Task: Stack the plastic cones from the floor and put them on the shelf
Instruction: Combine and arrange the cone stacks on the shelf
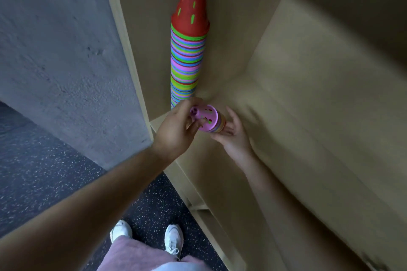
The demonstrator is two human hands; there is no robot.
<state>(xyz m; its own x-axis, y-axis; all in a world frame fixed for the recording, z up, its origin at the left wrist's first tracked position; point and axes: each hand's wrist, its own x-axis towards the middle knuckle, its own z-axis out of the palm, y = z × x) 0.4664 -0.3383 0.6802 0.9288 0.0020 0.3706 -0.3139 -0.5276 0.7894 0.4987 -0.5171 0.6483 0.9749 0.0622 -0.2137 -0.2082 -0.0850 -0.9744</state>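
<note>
Both hands are engaged on one small stack of cones (209, 120), held in the air at the front left of the shelf (286, 105) opening. The small stack lies roughly sideways, its narrow tip towards the left; the outermost cone is pink with dark slots, and yellow and red rims show at its wide end. The left hand (176, 126) grips the narrow end, fingers curled onto the cone's wall and thumb over the top. The right hand (234, 137) is turned palm up beneath the wide end, fingers curved under the rims and thumb raised beside them, so it cradles the base. Just behind the hands, a tall stack of cones (187, 64) rises in the left rear corner of the shelf compartment, close against the side panel; its bands are green, pink, blue and red. A red cone (191, 11) with green slots caps it. The tall stack's lower end is hidden behind the left hand. Whether the small stack touches the tall one cannot be determined. A grey concrete wall (55, 50) adjoins the shelf on the left. Below, two white shoes (174, 236) stand on the dark speckled floor (154, 200).
</note>
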